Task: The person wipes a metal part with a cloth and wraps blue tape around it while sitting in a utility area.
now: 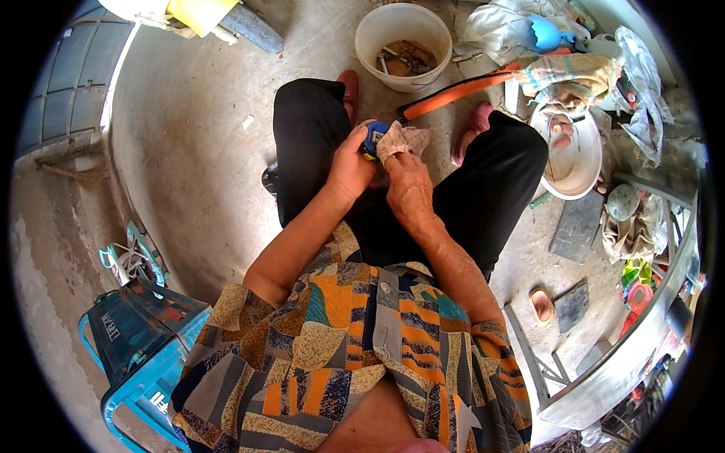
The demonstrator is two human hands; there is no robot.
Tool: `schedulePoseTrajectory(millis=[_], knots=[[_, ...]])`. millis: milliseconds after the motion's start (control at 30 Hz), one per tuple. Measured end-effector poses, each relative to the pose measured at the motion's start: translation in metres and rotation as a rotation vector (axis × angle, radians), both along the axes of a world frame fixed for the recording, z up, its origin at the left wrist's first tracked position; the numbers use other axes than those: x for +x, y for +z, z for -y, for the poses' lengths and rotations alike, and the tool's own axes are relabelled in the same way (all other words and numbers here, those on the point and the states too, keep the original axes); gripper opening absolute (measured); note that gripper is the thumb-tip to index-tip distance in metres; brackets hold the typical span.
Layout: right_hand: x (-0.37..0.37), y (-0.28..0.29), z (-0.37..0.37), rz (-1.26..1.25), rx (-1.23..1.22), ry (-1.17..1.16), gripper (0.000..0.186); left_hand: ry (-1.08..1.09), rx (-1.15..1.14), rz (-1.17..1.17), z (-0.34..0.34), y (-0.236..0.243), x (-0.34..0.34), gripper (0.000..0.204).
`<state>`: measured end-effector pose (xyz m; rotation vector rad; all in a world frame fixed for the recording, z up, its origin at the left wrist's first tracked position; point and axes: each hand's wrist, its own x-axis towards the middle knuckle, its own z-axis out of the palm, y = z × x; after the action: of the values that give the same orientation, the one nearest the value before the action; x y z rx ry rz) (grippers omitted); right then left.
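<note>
Underfoot, the concrete floor (196, 151) spreads pale and dusty, and everything else sits around the person's lap, which serves as the landmark. Left of the lap and nearer the viewer stands a blue metal case (140, 343) with a dark lid, a coil of pale cable just behind it. Right of the lap, a white basin (578, 155) rests on the floor with scraps inside. Beyond the knees sits a white plastic bucket (402, 45) holding rusty metal pieces. Between that bucket and the basin lies a long tool with an orange handle (461, 90), angled toward the right knee. Right of the lap and closer to the viewer, a dark flat stone slab (578, 226) lies on the floor.

Over the lap itself, between the knees in black trousers, the left hand (351, 166) is closed around a small blue and yellow device (371, 140), its grip clenched on the body of the thing. The right hand (408, 189) presses a crumpled light rag (404, 141) against the right side of that device, fingers pinched on the cloth. The two hands touch each other above the dark cloth of the trousers.
</note>
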<state>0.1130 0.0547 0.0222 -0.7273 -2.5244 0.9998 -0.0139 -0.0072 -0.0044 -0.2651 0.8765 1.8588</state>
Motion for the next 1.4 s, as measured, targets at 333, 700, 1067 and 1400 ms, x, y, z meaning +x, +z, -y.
schedulePoseTrajectory(millis=[333, 700, 1067, 1400], knots=[[0.000, 0.010, 0.000, 0.039, 0.021, 0.008, 0.035, -0.005, -0.041, -0.110, -0.002, 0.007, 0.003, 0.028], [0.002, 0.000, -0.006, -0.102, -0.029, -0.117, 0.024, -0.064, 0.085, 0.098, 0.004, 0.017, -0.006, 0.033], [-0.007, 0.015, -0.013, -0.121, 0.053, 0.039, 0.037, -0.231, -0.081, 0.014, 0.019, 0.031, -0.011, 0.037], [-0.017, 0.017, -0.009, -0.037, 0.034, 0.209, 0.041, -0.329, -0.171, 0.009, 0.033, 0.024, -0.029, 0.044]])
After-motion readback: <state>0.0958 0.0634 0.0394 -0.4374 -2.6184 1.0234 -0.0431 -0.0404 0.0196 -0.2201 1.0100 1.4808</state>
